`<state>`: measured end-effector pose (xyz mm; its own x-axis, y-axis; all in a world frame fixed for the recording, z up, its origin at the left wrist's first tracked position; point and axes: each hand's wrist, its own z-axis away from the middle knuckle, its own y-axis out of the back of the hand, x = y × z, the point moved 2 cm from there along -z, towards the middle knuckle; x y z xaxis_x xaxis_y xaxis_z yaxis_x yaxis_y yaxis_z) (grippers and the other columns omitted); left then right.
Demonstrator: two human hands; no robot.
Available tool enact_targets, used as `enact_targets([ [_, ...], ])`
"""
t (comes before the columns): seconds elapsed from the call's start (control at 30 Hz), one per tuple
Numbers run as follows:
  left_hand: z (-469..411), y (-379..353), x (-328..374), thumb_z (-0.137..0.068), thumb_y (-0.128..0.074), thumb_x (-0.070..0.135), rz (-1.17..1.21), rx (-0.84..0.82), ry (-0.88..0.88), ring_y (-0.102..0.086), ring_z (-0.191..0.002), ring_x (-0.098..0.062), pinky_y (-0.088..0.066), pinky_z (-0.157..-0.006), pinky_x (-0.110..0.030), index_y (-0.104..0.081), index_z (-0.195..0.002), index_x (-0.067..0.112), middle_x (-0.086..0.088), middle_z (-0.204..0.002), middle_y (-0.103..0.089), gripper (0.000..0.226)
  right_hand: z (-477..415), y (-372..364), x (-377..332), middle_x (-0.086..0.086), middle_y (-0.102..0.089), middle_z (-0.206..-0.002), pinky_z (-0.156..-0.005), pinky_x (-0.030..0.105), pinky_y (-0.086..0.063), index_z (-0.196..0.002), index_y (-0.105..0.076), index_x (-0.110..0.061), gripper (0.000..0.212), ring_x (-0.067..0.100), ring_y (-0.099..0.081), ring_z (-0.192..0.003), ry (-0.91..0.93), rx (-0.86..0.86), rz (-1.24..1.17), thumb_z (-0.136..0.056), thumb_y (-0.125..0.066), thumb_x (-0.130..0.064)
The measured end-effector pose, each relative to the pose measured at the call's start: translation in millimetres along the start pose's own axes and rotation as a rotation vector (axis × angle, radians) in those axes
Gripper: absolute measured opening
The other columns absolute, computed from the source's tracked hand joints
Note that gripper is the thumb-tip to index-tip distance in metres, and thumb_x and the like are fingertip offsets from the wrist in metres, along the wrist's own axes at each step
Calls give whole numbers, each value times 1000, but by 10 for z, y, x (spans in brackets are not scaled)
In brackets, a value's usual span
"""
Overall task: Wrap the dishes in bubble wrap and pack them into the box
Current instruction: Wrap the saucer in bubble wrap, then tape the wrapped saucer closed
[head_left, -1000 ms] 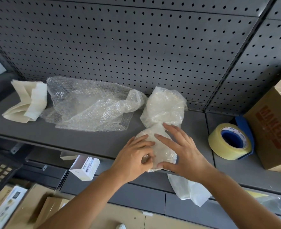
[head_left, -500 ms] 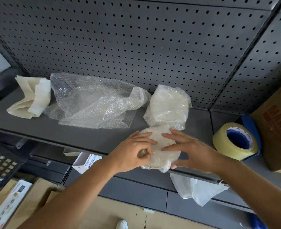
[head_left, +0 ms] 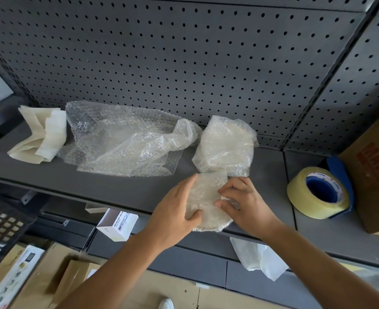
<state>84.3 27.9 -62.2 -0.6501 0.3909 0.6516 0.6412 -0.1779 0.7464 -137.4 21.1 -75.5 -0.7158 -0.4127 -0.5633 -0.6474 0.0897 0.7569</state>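
A round dish wrapped in bubble wrap (head_left: 204, 197) lies near the front edge of the grey shelf (head_left: 121, 186). My left hand (head_left: 175, 210) holds its left side, thumb curled onto the wrap. My right hand (head_left: 244, 201) pinches the wrap on its right side with curled fingers. Behind it a second wrapped dish (head_left: 225, 146) leans toward the pegboard. A loose sheet of bubble wrap (head_left: 121, 141) lies to the left. The brown cardboard box (head_left: 375, 175) stands at the far right, partly cut off.
A roll of clear tape (head_left: 317, 192) with a blue core sits next to the box. Folded cream foam sheets (head_left: 39, 139) lie at the shelf's left end. A white bag (head_left: 257, 257) hangs below the shelf edge. Cartons and a small white box (head_left: 117, 224) sit lower down.
Both hands have drawn together over the near dish. The wrap that joined it to the rear bundle is now folded over it, and my fingers have curled onto it.
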Motion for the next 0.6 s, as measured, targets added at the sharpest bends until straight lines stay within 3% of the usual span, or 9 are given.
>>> enact_targets([
  [0.1, -24, -61, 1, -94, -57, 32, -100, -3, -59, -21, -151, -4, -14, -122, -15, -29, -159, 19, 9, -165, -25, 72, 6, -11, 9, -9, -64, -100, -95, 10, -37, -94, -78, -13, 22, 14, -47, -107, -10, 11, 7, -87, -75, -34],
  [0.2, -58, -99, -20, -92, -45, 38, -184, -11, -80, -11, -155, -9, -14, -126, -28, -28, -160, 17, 6, -168, -21, 73, 11, -30, 7, -9, -63, -98, -95, 11, -37, -94, -77, -12, 20, 17, -48, -106, -18, 20, 24, -86, -78, -31],
  [0.33, -59, -124, -19, -92, -37, 42, -277, -39, -100, -12, -155, -8, -15, -123, -28, -36, -157, 23, 10, -167, -25, 67, 11, -40, -46, -9, -62, -97, -94, 13, -37, -93, -74, -13, 16, 18, -49, -104, -49, 46, 31, -86, -79, -26],
  [0.47, -66, -118, 28, -92, -39, 42, -303, -45, -89, -20, -153, -11, -31, -121, -34, -43, -153, 20, 8, -163, -33, 65, 17, -20, -134, -12, -63, -102, -96, 20, -40, -99, -72, -21, 13, 14, -50, -108, -104, 73, -19, -87, -78, -25],
  [0.6, -76, -92, 40, -91, -44, 44, -310, -55, -63, -23, -151, -10, -35, -119, -33, -45, -151, 20, 8, -159, -37, 64, 105, 226, -293, -13, -61, -118, -101, 11, -36, -115, -71, -25, 25, 4, -50, -118, -174, 129, -70, -93, -68, -36],
])
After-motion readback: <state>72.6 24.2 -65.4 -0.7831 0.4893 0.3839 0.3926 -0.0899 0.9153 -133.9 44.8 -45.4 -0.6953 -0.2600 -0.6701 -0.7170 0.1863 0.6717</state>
